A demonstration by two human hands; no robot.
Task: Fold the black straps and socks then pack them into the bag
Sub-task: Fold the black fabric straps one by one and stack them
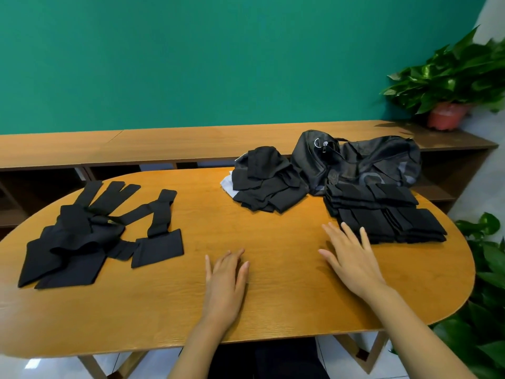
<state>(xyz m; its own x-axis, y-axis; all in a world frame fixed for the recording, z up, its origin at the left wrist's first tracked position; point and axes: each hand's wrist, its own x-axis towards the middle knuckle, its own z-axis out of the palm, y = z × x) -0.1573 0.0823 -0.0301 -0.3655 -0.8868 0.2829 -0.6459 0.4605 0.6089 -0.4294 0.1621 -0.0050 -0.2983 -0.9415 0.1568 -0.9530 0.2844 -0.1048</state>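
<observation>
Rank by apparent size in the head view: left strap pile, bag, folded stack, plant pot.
1. left strap pile, though it lies near the camera.
2. bag and folded stack: too alike to rank.
3. plant pot, farthest away.

A teal wall [218, 64] rises far beyond the fingers [348, 237], with a long low wooden shelf [164, 143] along its foot. Under the fingers spreads an oval wooden table [273, 296] (pale glossy floor [41, 365] below it), and right of them stand leafy green plants [448, 77], one potted.
</observation>
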